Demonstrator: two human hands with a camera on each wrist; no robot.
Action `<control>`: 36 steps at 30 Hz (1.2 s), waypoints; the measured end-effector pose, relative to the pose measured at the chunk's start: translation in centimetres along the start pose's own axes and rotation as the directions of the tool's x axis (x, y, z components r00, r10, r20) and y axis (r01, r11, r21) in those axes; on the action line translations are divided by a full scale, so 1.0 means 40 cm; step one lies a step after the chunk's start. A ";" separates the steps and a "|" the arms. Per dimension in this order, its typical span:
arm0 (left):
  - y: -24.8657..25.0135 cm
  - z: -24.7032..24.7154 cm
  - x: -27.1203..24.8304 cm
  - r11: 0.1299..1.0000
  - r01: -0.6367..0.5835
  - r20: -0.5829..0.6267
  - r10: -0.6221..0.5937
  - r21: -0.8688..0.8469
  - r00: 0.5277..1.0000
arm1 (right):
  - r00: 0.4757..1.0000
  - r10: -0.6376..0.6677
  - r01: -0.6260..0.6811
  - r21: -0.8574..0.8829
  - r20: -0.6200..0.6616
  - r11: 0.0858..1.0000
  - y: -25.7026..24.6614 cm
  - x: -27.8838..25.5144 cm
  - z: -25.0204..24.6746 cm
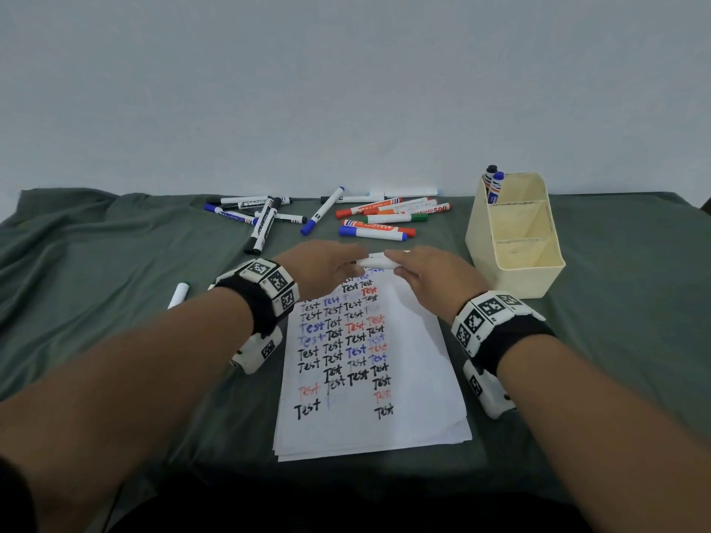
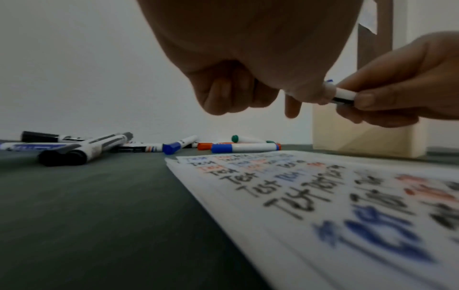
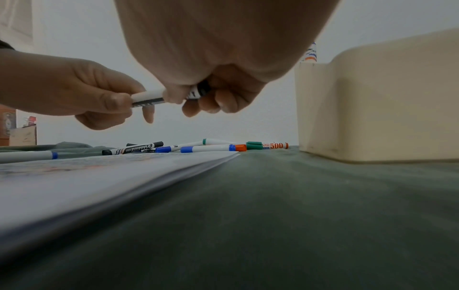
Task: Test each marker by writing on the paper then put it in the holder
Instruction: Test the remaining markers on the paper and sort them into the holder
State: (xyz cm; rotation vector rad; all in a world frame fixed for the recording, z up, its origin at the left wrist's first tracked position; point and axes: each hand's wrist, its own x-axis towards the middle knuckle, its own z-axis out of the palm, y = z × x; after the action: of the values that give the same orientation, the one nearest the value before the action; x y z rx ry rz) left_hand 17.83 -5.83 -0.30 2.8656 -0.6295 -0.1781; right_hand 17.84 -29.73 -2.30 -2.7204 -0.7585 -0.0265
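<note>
Both hands meet above the far end of the paper (image 1: 369, 363): the left hand (image 1: 323, 265) pinches one end of a white marker (image 1: 379, 261) and the right hand (image 1: 431, 277) curls round the other, apparently at the cap. On the left a stray marker (image 1: 178, 295) lies alone; the loose markers (image 1: 327, 215) behind await testing, most of the job by my reckoning. The sheet bears many "Test" marks. Right, on the desk (image 1: 615, 302), the cream holder (image 1: 515, 240) has only two markers (image 1: 494, 184).
</note>
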 end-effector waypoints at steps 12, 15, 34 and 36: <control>-0.130 -0.031 -0.052 0.904 0.415 -0.136 -0.427 -0.106 0.894 | 0.997 0.043 -0.039 0.057 -0.069 0.998 -0.010 -0.013 -0.015; -0.148 -0.052 -0.074 0.899 0.427 -0.059 -0.423 0.100 0.904 | 0.997 0.042 -0.038 0.057 -0.070 0.998 -0.010 -0.012 -0.013; -0.189 -0.036 -0.111 0.897 0.398 -0.016 -0.402 0.195 0.915 | 0.993 0.067 -0.061 0.063 -0.102 0.996 -0.001 -0.009 -0.004; -0.164 -0.037 -0.108 0.901 0.362 -0.085 -0.352 0.240 0.932 | 0.992 0.049 -0.043 0.059 -0.112 0.997 0.003 -0.010 -0.002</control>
State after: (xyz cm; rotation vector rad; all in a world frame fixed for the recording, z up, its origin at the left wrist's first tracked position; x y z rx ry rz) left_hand 16.81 2.10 -0.02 3.2005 -0.1143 -0.0994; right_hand 17.55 -30.06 -2.31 -2.6558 -0.6536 -0.1460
